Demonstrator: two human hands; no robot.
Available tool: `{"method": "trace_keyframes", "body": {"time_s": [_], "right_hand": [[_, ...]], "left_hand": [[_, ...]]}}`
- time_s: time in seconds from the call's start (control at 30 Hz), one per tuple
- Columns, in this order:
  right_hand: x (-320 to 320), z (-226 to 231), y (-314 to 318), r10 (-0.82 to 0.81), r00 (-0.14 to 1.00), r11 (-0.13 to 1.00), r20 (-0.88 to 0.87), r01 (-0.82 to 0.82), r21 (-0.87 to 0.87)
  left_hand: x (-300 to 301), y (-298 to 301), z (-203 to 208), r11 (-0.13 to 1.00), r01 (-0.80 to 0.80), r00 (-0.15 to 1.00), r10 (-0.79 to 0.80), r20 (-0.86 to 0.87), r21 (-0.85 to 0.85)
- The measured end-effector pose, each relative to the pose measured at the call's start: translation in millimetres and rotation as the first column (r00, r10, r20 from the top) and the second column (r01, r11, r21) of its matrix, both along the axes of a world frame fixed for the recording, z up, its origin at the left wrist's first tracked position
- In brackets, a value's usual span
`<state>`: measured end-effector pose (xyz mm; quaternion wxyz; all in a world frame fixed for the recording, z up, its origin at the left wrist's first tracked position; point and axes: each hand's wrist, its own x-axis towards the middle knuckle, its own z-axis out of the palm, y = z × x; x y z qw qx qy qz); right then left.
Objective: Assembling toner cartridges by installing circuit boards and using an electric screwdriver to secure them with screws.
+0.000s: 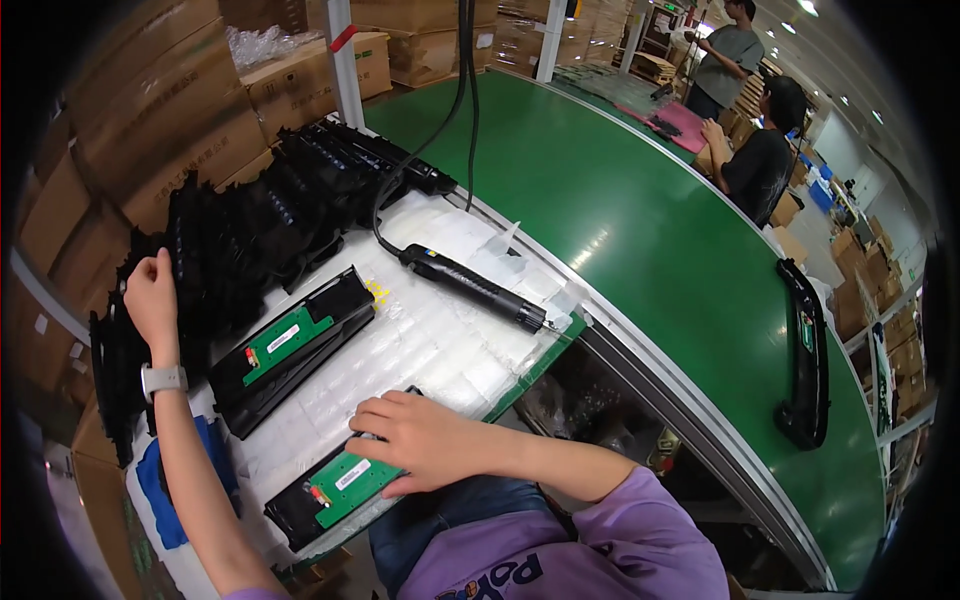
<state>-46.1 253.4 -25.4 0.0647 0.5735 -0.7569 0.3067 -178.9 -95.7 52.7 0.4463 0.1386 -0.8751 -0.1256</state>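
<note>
So the right hand [425, 440] is laid flat over the near black housing [335, 495], the one with a green circuit board [350, 485] seated in it, down at the front edge of the white padded bench [440, 350]. Its fingers are spread a bit and pressed down on the housing's upper end, nothing is really pinched. The left hand [152, 295] is stretched out to the stack of black plastic parts [250, 230] lined up along the left side; the fingers are curled onto one part's edge, but how tight the grip is can't be told. Between the two hands a second housing with its own green board [295, 345] is lying at an angle. An electric screwdriver [470, 285] on a black cable is parked further back on the bench. Another black housing [805, 350] is seen out on the green conveyor belt [620, 220].
</note>
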Motion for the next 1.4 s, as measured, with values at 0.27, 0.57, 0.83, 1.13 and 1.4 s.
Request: {"method": "trace_keyframes", "body": {"time_s": [0.27,0.57,0.83,1.13,1.4], "right_hand": [[-24,-3,-15,-0.074,0.992,0.995,-0.105,0.080,0.055],[-70,32,-6,-0.307,0.935,0.937,-0.175,0.265,-0.228],[-121,25,54,-0.833,0.427,0.403,-0.351,0.904,0.143],[-136,15,37,-0.838,0.457,0.371,-0.299,0.878,0.303],[-118,30,40,-0.858,0.427,0.289,-0.285,0.861,0.419]], "left_hand": [[74,-57,-32,-0.564,0.586,0.644,-0.111,-0.757,0.581],[141,-88,-79,-0.592,0.640,0.595,-0.023,-0.803,0.491],[143,28,-40,-0.242,0.543,0.788,-0.182,-0.588,0.804],[164,33,-42,-0.294,0.392,0.739,-0.464,-0.489,0.872],[162,37,-53,-0.238,0.379,0.795,-0.412,-0.446,0.895]]}}
